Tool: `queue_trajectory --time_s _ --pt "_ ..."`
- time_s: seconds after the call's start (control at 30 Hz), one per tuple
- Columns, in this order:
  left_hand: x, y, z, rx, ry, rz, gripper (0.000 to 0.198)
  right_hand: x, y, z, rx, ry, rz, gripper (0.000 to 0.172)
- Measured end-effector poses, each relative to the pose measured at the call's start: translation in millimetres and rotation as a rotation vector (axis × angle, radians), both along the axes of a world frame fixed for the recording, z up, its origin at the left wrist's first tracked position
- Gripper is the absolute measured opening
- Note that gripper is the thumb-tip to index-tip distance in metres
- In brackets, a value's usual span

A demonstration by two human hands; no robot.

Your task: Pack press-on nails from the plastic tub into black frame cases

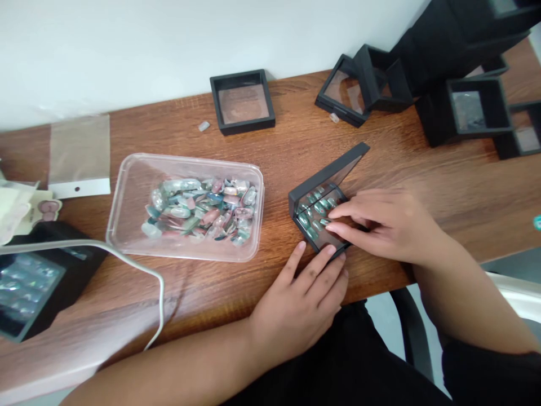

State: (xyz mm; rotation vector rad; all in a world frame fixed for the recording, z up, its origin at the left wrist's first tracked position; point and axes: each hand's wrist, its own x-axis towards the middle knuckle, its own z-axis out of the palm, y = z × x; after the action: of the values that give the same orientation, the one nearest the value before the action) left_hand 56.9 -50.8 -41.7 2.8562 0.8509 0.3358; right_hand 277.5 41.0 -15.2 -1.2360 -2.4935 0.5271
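Observation:
A small black display case [323,175] stands open on the wooden table, its lid tilted up. Inside it lie several shiny green press-on nails [310,213] in rows. My right hand [384,223] reaches into the case from the right, thumb and forefinger pinched on one green press-on nail [325,222]. My left hand [306,296] rests at the near edge of the case, fingers stretched out and touching its rim. To the left, a clear plastic tub [131,208] contains a heap of loose press-on nails [203,211] in green, pink and clear shades.
An open black frame [243,129] sits by the wall, with a loose clear nail [204,126] beside it. More black cases [460,113] are stacked at the back right. At left are a plastic sleeve [80,152], filled black cases [51,276] and a white cable [160,293].

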Motion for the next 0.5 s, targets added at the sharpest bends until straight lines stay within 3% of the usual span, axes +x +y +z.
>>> queue_trajectory --time_s 0.5 --pt "-0.4 -1.1 -0.8 -0.002 0.022 0.000 0.046 -6.0 -2.8 -1.5 0.053 -0.043 -0.025 0.012"
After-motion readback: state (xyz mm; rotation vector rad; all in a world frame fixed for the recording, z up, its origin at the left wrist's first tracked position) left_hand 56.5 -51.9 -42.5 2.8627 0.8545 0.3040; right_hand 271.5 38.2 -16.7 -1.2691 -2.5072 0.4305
